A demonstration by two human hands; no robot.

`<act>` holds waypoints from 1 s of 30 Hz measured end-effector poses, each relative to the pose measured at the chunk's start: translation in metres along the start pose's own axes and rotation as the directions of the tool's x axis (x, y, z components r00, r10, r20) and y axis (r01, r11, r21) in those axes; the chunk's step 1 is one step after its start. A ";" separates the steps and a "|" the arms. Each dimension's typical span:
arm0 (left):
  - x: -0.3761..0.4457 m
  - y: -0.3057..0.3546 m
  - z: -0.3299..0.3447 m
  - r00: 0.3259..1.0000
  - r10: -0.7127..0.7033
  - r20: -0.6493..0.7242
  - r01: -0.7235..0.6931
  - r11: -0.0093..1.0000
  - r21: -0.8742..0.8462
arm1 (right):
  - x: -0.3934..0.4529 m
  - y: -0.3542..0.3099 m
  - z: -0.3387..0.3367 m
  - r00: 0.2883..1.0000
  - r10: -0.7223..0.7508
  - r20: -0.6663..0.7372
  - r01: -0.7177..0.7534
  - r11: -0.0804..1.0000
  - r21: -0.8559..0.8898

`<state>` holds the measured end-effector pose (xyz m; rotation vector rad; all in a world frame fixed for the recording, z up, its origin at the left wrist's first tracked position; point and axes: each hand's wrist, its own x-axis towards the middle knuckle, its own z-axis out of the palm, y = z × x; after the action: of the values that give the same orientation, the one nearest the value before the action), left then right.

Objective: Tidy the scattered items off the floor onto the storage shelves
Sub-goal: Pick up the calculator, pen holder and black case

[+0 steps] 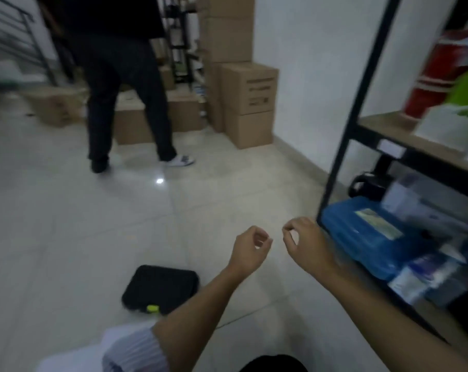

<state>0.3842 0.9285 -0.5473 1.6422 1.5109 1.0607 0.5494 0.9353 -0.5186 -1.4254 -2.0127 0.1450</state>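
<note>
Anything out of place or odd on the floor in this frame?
Yes: a black case with a yellow-green latch lies flat on the floor tiles, left of the shelf unit, not yet shelved. Both hands hover empty above the floor.

A case (pixel 160 289) lies on the floor (pixel 66 224), left of the storage shelves (pixel 388 162). Another case (pixel 367 234) sits on the lower shelf. Stacked boxes (pixel 247 103) stand behind, against the wall.

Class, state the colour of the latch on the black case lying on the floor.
Bright yellow-green, on the near edge of the black case; seen in the head view.
</note>
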 end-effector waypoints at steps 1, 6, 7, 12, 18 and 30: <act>-0.010 -0.018 -0.016 0.997 -0.059 -0.043 0.059 0.998 -0.011 | 0.003 -0.016 0.019 0.996 -0.041 0.075 0.039 0.999 0.031; -0.059 -0.096 -0.112 0.924 -0.248 -0.291 0.258 0.966 -0.005 | 0.018 -0.115 0.107 0.878 -0.299 0.374 0.239 0.950 0.199; -0.069 -0.108 -0.130 0.906 -0.267 -0.328 0.283 0.959 0.003 | 0.019 -0.134 0.122 0.851 -0.339 0.402 0.259 0.935 0.240; -0.120 -0.160 -0.196 0.783 -0.364 -0.505 0.419 0.908 -0.005 | 0.012 -0.219 0.187 0.740 -0.465 0.486 0.308 0.877 0.370; -0.159 -0.203 -0.215 0.619 -0.531 -0.578 0.525 0.828 -0.199 | -0.004 -0.263 0.237 0.628 -0.526 0.573 0.323 0.846 0.423; -0.124 -0.290 -0.183 0.353 -0.918 -0.181 0.562 0.362 -0.744 | -0.014 -0.201 0.352 0.536 -0.227 0.813 0.075 0.972 0.222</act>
<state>0.0881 0.8288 -0.7362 -0.0391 1.7886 1.2628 0.1915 0.9389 -0.7097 -1.1404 -2.7843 1.0871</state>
